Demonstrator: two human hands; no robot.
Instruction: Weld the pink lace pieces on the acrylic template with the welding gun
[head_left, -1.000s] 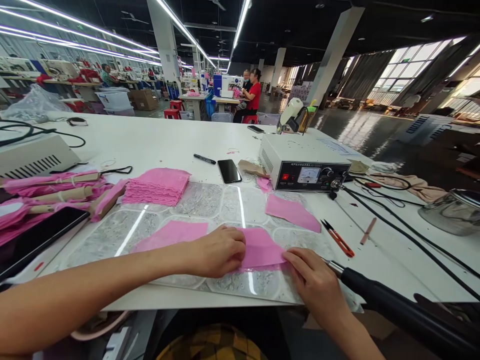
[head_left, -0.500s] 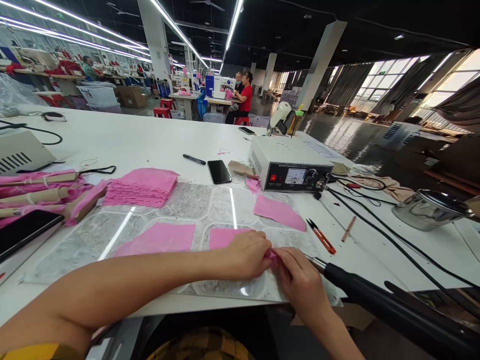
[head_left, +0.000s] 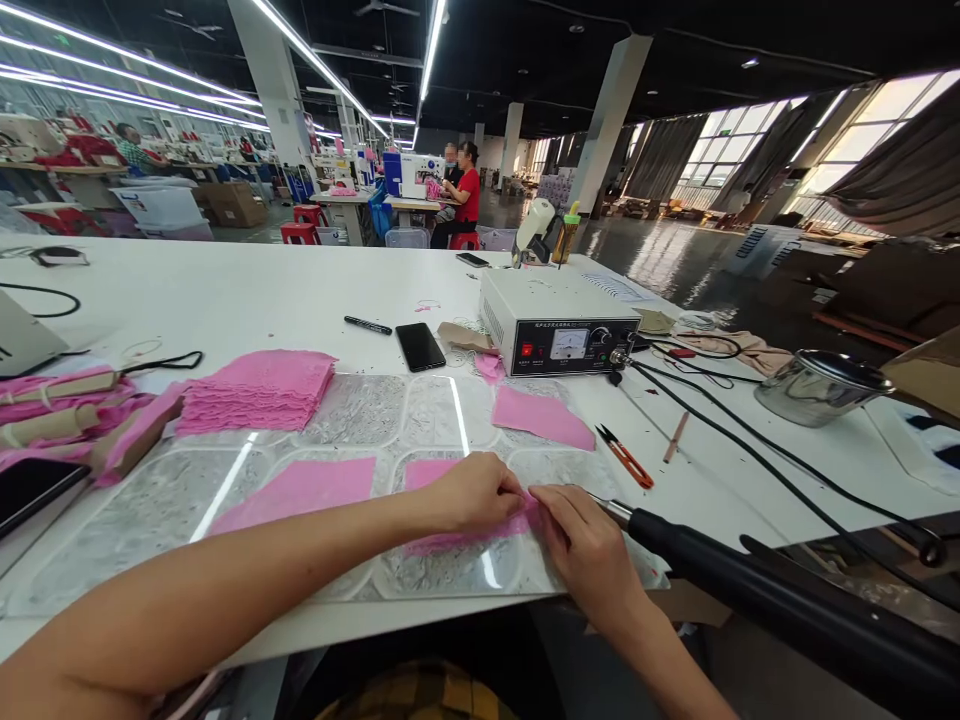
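Observation:
A thin pink fabric piece (head_left: 435, 543) lies partly under my left forearm. My left hand (head_left: 484, 492) has its fingers closed on the upper right part of this fabric. Just to its right, my right hand (head_left: 581, 530) pinches the fabric's right end, fingertips almost meeting those of the left. Behind the right fingers is the metal tip of a black-handled tool (head_left: 720, 565), which comes in from the lower right; whether it touches the fabric is hidden. Another pink piece (head_left: 322, 485) lies flat to the left, and one more (head_left: 541, 417) lies beyond the right hand.
A stack of pink fabric (head_left: 259, 390) sits at the left. Ahead are a phone (head_left: 420, 347), a marker (head_left: 367, 325) and a control box (head_left: 577, 345). Orange-handled thread snips (head_left: 626, 458), black cables (head_left: 720, 430) and a lidded glass jar (head_left: 821, 390) are on the right. Co-workers sit farther back.
The pink fabric under my left forearm now shows as a wider, flatter area below the wrist. Both hands stay close together at its right end. The whole view has shifted slightly.

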